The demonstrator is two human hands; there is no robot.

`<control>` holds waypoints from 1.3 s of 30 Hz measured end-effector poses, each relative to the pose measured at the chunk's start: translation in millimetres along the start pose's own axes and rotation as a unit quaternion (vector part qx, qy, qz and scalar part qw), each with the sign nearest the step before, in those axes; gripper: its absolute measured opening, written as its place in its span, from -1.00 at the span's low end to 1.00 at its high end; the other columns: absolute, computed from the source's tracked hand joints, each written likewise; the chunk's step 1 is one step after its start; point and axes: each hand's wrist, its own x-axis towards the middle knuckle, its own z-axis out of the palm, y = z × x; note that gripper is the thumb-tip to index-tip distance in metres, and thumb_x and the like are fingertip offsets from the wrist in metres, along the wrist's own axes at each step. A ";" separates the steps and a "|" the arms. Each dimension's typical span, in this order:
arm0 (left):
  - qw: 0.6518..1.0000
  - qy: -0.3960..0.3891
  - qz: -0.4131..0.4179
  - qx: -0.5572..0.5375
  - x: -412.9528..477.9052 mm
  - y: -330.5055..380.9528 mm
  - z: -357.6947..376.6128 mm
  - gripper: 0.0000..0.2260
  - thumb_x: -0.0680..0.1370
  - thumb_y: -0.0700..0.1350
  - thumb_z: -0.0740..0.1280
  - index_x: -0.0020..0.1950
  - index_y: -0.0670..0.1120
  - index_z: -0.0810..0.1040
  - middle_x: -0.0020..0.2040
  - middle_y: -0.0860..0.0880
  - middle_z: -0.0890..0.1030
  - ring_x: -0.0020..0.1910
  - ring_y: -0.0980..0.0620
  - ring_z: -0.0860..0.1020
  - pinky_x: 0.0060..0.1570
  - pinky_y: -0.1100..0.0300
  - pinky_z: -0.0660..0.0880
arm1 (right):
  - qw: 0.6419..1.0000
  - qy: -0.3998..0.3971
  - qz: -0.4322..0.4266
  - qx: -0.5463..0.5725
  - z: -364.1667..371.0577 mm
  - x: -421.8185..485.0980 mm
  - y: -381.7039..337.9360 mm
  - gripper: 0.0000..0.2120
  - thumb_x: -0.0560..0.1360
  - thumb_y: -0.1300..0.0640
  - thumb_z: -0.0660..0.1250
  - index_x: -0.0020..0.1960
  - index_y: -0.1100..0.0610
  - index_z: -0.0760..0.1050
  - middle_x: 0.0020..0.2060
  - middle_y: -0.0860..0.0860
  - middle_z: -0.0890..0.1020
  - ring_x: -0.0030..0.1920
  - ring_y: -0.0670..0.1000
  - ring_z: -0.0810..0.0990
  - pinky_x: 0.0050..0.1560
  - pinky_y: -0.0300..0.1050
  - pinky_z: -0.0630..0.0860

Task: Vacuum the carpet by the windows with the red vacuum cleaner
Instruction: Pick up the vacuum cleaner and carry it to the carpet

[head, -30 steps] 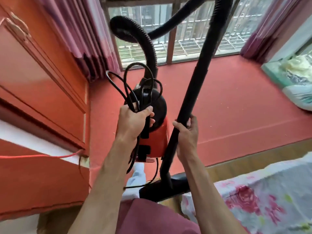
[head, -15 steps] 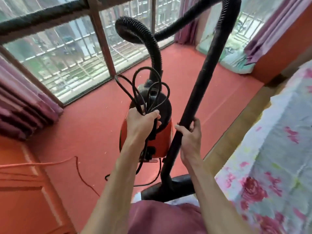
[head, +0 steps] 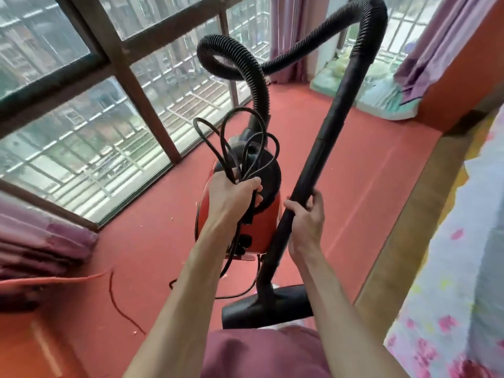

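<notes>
Both hands are full. The left hand [head: 231, 197] has its fingers curled tight round a bundle of looped black power cord [head: 245, 148] and, as far as can be told, the top handle of the red, drum-shaped plastic vacuum cleaner [head: 263, 230]. The vacuum cleaner appears to hang from that grip above the red carpet [head: 368, 173]. The right hand [head: 305, 225], just right of the vacuum cleaner, is wrapped round the rigid black plastic wand [head: 327, 137].

Left of the vacuum cleaner are bunched mauve curtains [head: 41, 241] and the dark-framed, barred windows [head: 109, 126]. A thin reddish string [head: 54, 281] trails over the carpet below-left of it. Above it, the ribbed black hose [head: 245, 64] rises from its top, loops, and arches over to the wand's upper end. Below-right of it is the flat black floor nozzle [head: 286, 304]. Far right of it lies a flowered bedspread [head: 450, 296].

This looks like the carry-in step: the machine is off the floor, the cord is bundled, and no cleaning has begun. The next move calls for lowering the vacuum cleaner onto the carpet, freeing the cord and plugging it in. No socket is visible.

The vacuum cleaner hangs roughly upright, with its hose port pointing up. The wand's long axis runs from the nozzle, near the person, up and away, leaning right. The nozzle lies crosswise to it.
</notes>
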 end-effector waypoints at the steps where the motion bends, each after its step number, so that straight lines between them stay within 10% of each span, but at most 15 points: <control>1: 1.000 0.008 0.001 0.000 18.9 7.6 3.2 -0.90 0.48 -0.32 0.39 -0.23 -0.19 0.59 -0.31 -0.19 0.61 -0.38 -0.10 0.58 -0.14 -0.14 0.61 | 1.000 -0.002 0.004 0.005 11.9 16.5 -5.6 -0.70 0.45 0.44 0.32 0.06 0.12 0.46 -0.30 0.03 0.50 -0.45 -0.12 0.48 -0.42 -0.28 0.44; 14: 0.998 -0.067 0.016 0.000 219.2 99.3 112.0 -0.89 0.51 -0.34 0.36 -0.21 -0.21 0.59 -0.25 -0.21 0.65 -0.33 -0.14 0.60 -0.12 -0.12 0.61 | 0.998 0.054 -0.019 0.016 81.1 227.2 -69.2 -0.68 0.38 0.35 0.35 -0.06 -0.06 0.49 -0.37 -0.02 0.49 -0.38 0.07 0.44 -0.27 0.04 0.44; 23: 0.982 -0.187 -0.020 0.024 387.9 146.8 253.0 -0.89 0.41 -0.29 0.41 -0.31 -0.15 0.59 -0.31 -0.20 0.65 -0.37 -0.14 0.62 -0.10 -0.31 0.60 | 0.981 0.194 -0.032 0.004 88.9 401.2 -120.2 -0.63 0.31 0.24 0.39 0.08 -0.02 0.51 -0.24 0.04 0.56 -0.26 0.08 0.52 -0.17 0.06 0.47; 39: 0.913 -0.374 0.040 0.157 578.2 217.9 510.8 -0.84 0.34 -0.24 0.38 -0.14 -0.30 0.59 -0.35 -0.17 0.65 -0.42 -0.10 0.61 -0.26 -0.07 0.62 | 0.912 0.362 -0.029 0.190 61.4 665.9 -190.8 -0.67 0.37 0.41 0.31 0.04 0.10 0.46 -0.31 0.02 0.55 -0.33 0.00 0.51 -0.24 -0.08 0.42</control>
